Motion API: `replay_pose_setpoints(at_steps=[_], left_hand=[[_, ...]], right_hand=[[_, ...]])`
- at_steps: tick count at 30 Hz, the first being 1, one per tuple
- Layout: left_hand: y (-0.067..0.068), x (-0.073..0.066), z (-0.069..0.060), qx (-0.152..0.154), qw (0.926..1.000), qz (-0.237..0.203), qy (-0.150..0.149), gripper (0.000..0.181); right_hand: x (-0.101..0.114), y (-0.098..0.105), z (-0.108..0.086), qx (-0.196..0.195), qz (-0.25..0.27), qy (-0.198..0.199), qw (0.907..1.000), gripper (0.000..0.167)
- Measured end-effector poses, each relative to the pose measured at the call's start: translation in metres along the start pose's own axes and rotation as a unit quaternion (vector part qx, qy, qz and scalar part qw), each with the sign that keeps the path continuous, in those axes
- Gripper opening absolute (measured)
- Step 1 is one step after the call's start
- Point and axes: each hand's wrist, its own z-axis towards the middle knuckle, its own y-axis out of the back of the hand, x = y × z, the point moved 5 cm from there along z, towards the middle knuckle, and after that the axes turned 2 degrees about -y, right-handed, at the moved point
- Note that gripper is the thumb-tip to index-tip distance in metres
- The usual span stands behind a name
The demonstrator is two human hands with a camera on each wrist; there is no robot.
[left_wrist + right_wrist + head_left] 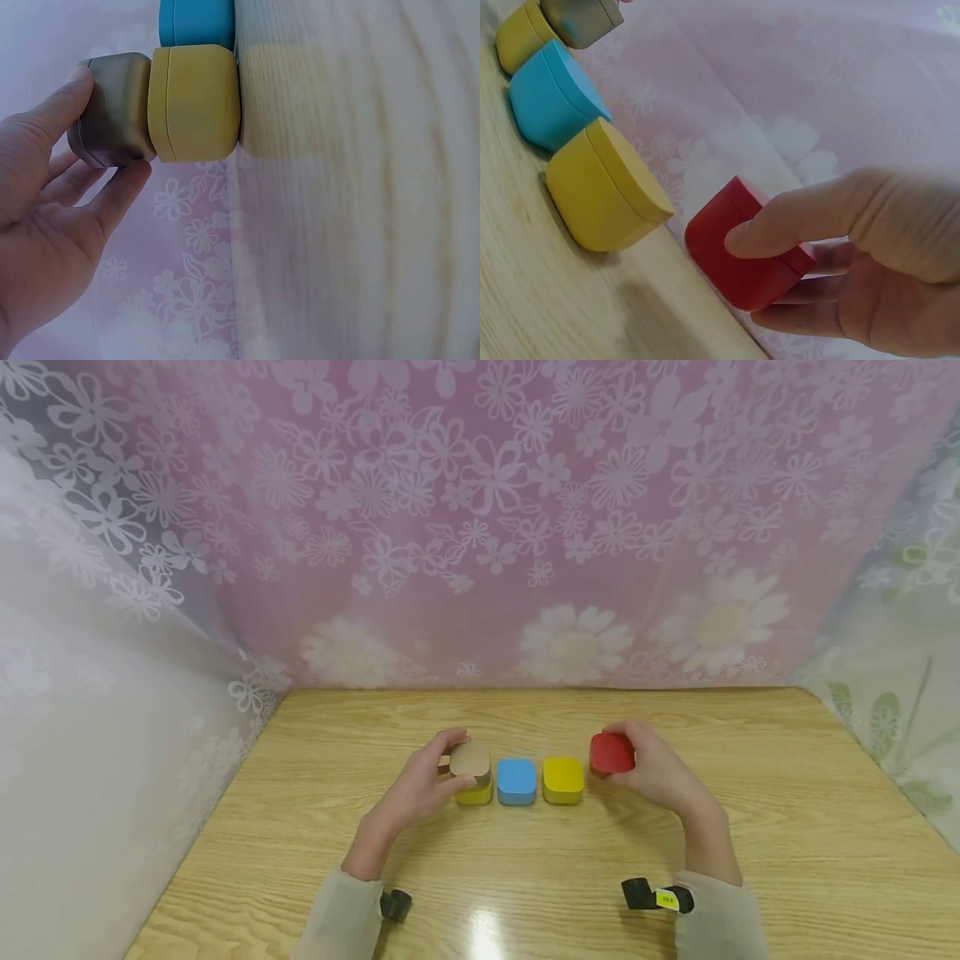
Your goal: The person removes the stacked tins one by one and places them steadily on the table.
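Observation:
My left hand [427, 781] grips a tan rounded box [470, 760] between thumb and fingers, on top of a yellow box [474, 795]. In the left wrist view the tan box [116, 109] meets the top of that yellow box [196, 103]. A blue box [517, 782] and a second yellow box [562, 780] stand to the right in a row. My right hand [660, 768] pinches a red box [611, 754] just right of the row. In the right wrist view the red box [739, 247] is off the table, its shadow below.
The wooden table [525, 877] carries the row of boxes near its middle. A pink flowered curtain [480, 527] hangs behind its far edge, with pale cloth at both sides. A black strap with a camera [637, 894] sits at the right wrist, another camera [396, 905] at the left.

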Motion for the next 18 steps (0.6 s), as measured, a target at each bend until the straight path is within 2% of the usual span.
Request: replay_pose_setpoints(at_steps=[9, 18], left_hand=[[0.0, 0.001, 0.001, 0.0, 1.0, -0.001, 0.006, 0.067], [-0.001, 0.001, 0.002, -0.003, 1.0, -0.004, 0.007, 0.067]], right_hand=[[-0.014, -0.011, 0.001, 0.075, 0.006, -0.04, 0.9963, 0.062], [-0.021, -0.018, 0.002, 0.103, 0.015, -0.059, 0.9928, 0.063]])
